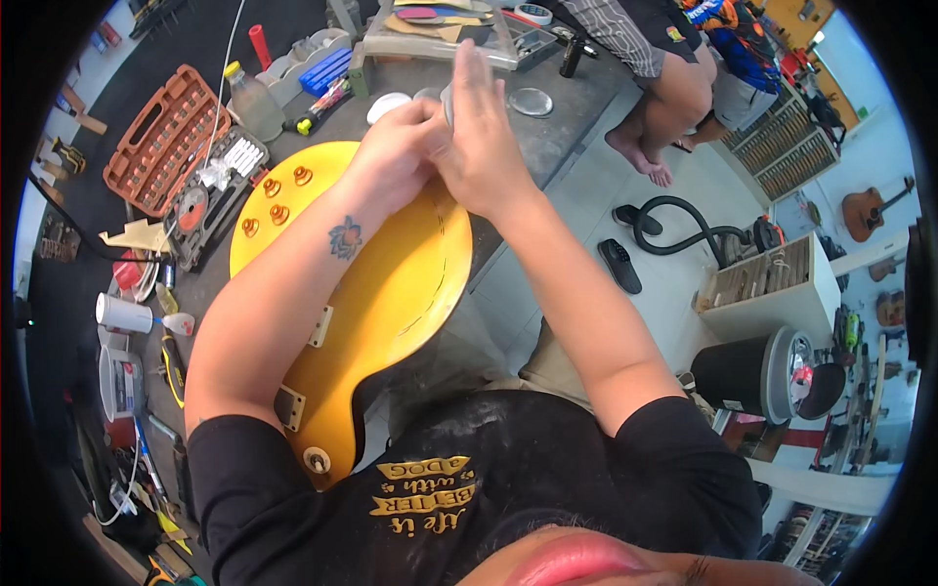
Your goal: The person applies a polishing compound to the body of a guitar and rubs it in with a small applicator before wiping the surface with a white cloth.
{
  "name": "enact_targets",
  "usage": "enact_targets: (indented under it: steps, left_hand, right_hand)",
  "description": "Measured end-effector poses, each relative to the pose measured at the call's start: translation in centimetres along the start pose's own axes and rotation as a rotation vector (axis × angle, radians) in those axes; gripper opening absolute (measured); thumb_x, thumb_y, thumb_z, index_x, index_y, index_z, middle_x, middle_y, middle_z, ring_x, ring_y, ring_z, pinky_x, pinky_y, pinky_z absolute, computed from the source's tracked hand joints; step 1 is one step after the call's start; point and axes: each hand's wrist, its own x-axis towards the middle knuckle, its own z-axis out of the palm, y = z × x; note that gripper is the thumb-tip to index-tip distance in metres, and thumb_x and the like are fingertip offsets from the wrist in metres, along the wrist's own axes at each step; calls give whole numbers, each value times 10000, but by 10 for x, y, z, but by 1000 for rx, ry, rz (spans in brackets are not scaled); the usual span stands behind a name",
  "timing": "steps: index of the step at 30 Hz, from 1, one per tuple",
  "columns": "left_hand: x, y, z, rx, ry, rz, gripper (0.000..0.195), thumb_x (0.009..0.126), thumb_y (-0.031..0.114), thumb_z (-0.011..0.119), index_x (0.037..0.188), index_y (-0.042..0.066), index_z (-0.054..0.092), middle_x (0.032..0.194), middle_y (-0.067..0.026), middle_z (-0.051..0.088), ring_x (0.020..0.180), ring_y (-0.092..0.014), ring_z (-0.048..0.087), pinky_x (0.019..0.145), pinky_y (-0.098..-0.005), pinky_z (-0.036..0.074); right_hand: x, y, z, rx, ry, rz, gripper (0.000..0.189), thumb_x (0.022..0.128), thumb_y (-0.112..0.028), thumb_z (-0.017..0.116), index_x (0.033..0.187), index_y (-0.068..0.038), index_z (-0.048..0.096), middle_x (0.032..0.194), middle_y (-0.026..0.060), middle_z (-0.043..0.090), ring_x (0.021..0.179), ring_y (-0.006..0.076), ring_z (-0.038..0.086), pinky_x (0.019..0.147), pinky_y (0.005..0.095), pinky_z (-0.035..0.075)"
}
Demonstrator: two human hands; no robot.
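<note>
A yellow electric guitar body (396, 293) lies on the dark workbench, with amber control knobs (278, 214) at its upper left. Over its upper end, both hands meet. My left hand (403, 150), its forearm tattooed, has fingers bent against the right palm. My right hand (480, 135) is raised with fingers straight and close together, blurred at the tips. A thin grey edge (448, 104) shows between the hands; what it belongs to is hidden. Just behind them are a white round lid (388, 108) and a shallow clear round dish (531, 102).
An orange socket-set case (165, 139), a glass jar with yellow cap (253, 102) and a blue box (326, 72) stand beyond the guitar. A white cup (124, 313) is at left. Another person's bare legs (663, 102) are beyond the bench. A black bin (740, 373) stands right.
</note>
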Motion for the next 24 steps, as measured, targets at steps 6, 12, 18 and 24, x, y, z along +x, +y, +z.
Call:
enact_targets:
  steps: [6,12,18,24]
  left_hand:
    - [2,14,-13,-28,141,132,139,1115,149,689,1030,56,630,1030,-64,700,971,-180,684,926,-327,558]
    - [5,23,-23,11,-35,41,165,1138,218,671,1085,63,649,1075,-46,722,982,-156,695,941,-361,585]
    - [-16,18,16,1079,167,168,308,1087,311,739,1057,4,741,936,-55,701,844,-138,639,770,-358,534]
    - [-32,29,29,1178,61,321,430,1013,410,809,1012,-16,748,920,-159,759,865,-267,738,780,-419,571]
  right_hand:
    - [5,-2,-11,86,314,-65,1030,1104,-686,493,1741,64,189,1804,332,209,1686,508,176,1356,589,165]
    - [-6,2,-17,144,59,100,934,1018,-510,750,1689,22,376,1705,273,457,1569,481,443,1289,557,356]
    - [-5,-8,-62,260,-58,232,664,881,-258,879,1480,-76,658,1389,148,711,1243,297,688,1060,440,549]
    - [-53,17,-59,48,-205,378,338,903,-187,791,1221,-73,808,1350,174,730,1241,381,703,1080,466,558]
